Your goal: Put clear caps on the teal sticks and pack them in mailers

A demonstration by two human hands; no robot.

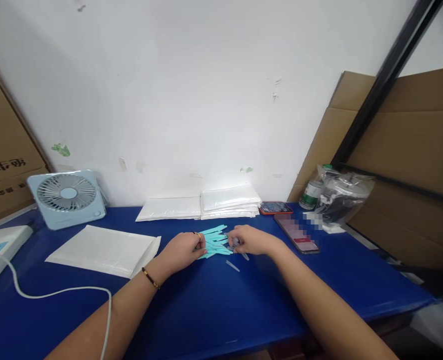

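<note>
Several turquoise strips [216, 240] lie fanned out on the blue table, between my two hands. My left hand [187, 250] is at their left end, its fingers closed around or on the strips' ends. At their right end my right hand [249, 240] is closed over small clear, translucent pieces; which of them it grips is too small to tell. One clear piece [232, 266] lies apart on the table just in front of the strips.
A white padded envelope [101, 250] lies at left, near a light blue fan [67, 197] and a white cable [60, 291]. Stacked white envelopes [229, 201] rest by the wall. Phones [296, 234], a bottle [311, 194] and a plastic bag [343, 197] are at right.
</note>
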